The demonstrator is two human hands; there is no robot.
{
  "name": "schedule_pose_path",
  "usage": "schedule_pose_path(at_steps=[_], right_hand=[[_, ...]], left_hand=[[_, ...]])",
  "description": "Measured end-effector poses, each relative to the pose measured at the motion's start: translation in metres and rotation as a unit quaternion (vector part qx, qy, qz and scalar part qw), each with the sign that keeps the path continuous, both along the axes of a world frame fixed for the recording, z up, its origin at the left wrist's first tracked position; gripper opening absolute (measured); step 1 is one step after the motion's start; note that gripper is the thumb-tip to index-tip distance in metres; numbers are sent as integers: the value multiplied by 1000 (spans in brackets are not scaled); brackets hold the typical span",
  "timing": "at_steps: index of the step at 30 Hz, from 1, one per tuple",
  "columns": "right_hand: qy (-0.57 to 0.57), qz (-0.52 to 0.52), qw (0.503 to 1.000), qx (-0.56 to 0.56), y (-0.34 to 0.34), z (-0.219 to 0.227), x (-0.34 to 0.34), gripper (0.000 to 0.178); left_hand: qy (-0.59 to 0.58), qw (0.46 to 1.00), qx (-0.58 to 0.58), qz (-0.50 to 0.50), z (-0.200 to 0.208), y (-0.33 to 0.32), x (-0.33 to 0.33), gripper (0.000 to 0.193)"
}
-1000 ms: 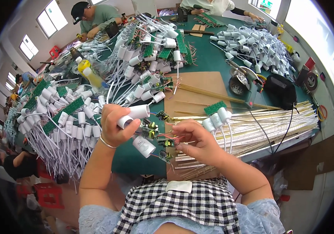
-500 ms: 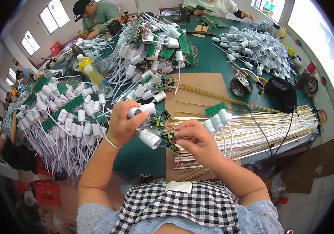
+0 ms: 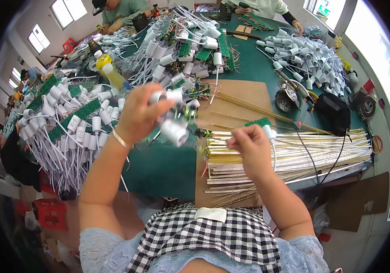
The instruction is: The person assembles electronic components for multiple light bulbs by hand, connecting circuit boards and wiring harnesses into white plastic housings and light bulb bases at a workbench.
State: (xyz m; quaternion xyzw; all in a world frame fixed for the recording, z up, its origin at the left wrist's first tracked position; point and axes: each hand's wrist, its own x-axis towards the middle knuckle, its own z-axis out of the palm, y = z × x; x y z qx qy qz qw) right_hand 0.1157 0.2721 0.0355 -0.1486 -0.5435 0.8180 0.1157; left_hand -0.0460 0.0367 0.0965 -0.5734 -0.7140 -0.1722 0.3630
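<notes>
Grn tbl [image 3: 154, 177], wndws [image 3: 68, 12], wht cyls [image 3: 174, 133] in LH [image 3: 141, 113]

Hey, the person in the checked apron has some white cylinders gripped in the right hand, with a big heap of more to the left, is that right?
Not quite: the head view shows the left hand gripping the white cylinders, not the right hand. The checked apron and the big heap to the left are as you say.

- L grip [image 3: 139, 113]: fingers curled in, thumb [image 3: 162, 107] pointing R, bit blurred; higher than R grip [image 3: 250, 146].
- R grip: fingers bent, tips bunched nr thumb.
- L forearm [image 3: 100, 182] angled up & R; R forearm [image 3: 287, 202] up & L.
</notes>
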Motion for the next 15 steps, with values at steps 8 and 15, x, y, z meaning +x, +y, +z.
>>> schedule_pose_path(at_steps=[8,15], right_hand=[[83,-93,992,9,36,14,21,7],[-41,-132,904,404,95,-13,74,12]], left_hand=[[55,995,-18,81,-2,39,-79,47],[-164,901,-293,274,-56,23,-84,87]])
